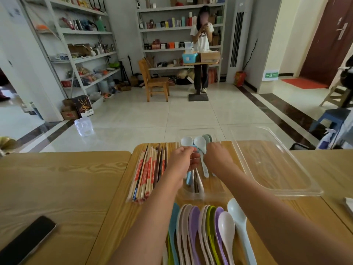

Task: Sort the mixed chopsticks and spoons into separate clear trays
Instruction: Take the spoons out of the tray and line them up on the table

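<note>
**Sorting station: both hands over the middle tray**

Reaching forward from the near edge, we have both hands over the middle tray (214, 188), a clear tray on the wooden table (66, 178).

1. The left hand (181, 159) has its fingers curled, with the thumb towards the right hand. We cannot tell what it grips, if anything, because the hand covers that spot. A blue spoon (188, 178) and a few dark chopsticks (196, 181) run underneath it, and only their near ends show.
2. The right hand (217, 157) points away from us with its fingertips down among the spoons. The back of the hand hides the fingers, so we cannot tell whether they are apart or clamped on something.
3. Beyond the hands, the bowls of the pale spoons (199, 142) lie at the far end of the middle tray. Their handles are partly hidden.
4. To the left, the sorted chopsticks (147, 173) lie side by side. The clear walls around them are hard to make out.
5. Nearest to us, the sorted spoons (206, 230) lie packed on their sides. The left forearm covers some of them and the lower edge cuts them off.
6. To the right, the large tray (277, 169) stands just beside the middle tray.
7. A phone (26, 240) lies at the lower left, cut off at the corner.
</note>
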